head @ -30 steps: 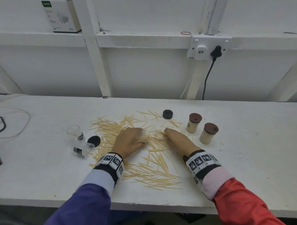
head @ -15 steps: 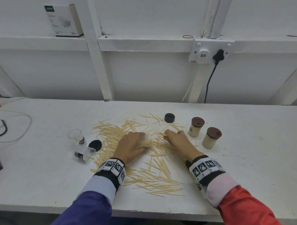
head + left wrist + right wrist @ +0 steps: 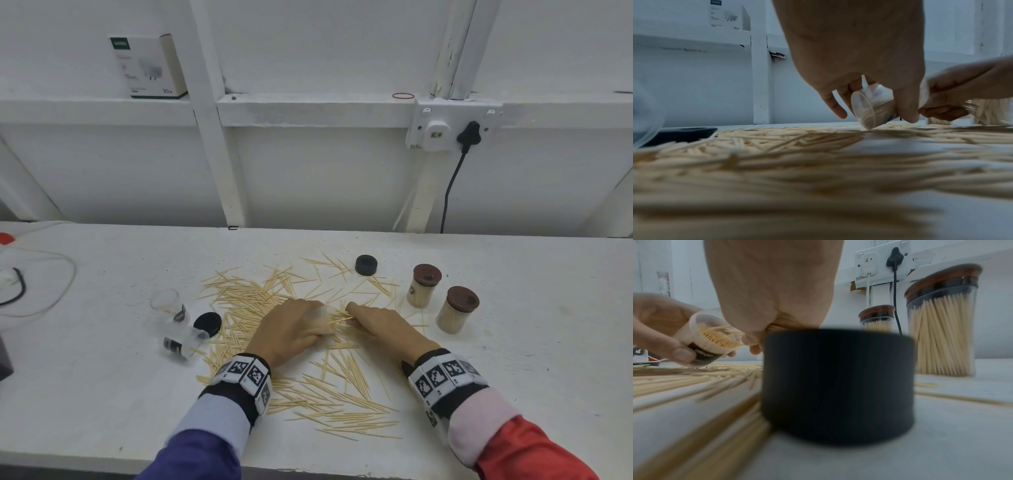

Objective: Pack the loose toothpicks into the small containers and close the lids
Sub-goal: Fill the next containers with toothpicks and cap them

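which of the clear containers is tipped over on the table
The open one nearest the table's front edge, left of the toothpick pile. The empty one behind it and both brown-lidded ones stand upright.

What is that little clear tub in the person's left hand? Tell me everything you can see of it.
The small clear plastic container is a round, slightly tapered tub with a dark label band near its base. It has no lid on. The left hand grips it, tipped on its side, low over the white table, its open mouth towards the right hand. It is partly filled with pale wooden toothpicks, tips showing at the mouth. The right hand pinches a bunch of toothpicks beside that mouth.
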{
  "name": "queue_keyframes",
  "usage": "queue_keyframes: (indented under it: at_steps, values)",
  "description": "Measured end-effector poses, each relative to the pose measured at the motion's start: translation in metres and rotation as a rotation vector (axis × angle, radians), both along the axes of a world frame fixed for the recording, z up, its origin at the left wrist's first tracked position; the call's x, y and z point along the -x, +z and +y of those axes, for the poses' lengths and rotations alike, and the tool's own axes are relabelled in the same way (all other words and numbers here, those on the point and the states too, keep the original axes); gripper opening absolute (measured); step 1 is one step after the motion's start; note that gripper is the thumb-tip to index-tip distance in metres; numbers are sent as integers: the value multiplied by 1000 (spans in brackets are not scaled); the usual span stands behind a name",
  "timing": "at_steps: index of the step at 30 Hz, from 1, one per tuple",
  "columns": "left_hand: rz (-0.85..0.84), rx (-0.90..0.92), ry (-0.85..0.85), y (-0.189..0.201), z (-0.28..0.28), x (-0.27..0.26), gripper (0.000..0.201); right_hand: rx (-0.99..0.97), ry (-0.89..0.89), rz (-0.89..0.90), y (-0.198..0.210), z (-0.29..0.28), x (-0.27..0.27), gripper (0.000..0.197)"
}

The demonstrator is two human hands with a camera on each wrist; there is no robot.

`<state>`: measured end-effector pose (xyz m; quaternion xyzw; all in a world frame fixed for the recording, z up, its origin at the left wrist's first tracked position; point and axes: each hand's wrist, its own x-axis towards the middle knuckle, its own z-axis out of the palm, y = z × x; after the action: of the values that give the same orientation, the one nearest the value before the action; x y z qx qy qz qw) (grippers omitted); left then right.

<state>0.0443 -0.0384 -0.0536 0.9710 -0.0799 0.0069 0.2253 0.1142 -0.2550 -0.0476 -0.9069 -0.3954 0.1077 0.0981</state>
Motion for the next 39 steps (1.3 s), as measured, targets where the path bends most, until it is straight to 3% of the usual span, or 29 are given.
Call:
queue_keyframes:
  at_steps: [10, 14, 18, 25, 33, 39]
  values:
    - [-21, -89, -36, -10, 1, -3, 62, -76, 61, -52, -4, -3, 0, 8]
    - [15, -120, -37, -8, 0, -3, 72, -97, 63, -20, -4, -2, 0, 8]
    - [24, -122, -51, -8, -1, -3, 60, -73, 74, -13, -7, -1, -1, 9]
    - [43, -78, -96, -11, -1, -3, 72, -102, 82, -105, -8, 5, -6, 14]
    - [-3, -58, -107, -15, -1, -4, 62, 85, 48, -249, -9, 3, -2, 22]
    - [26, -48, -111, -7, -2, -1, 72, 4, 68, -139, -9, 4, 0, 20]
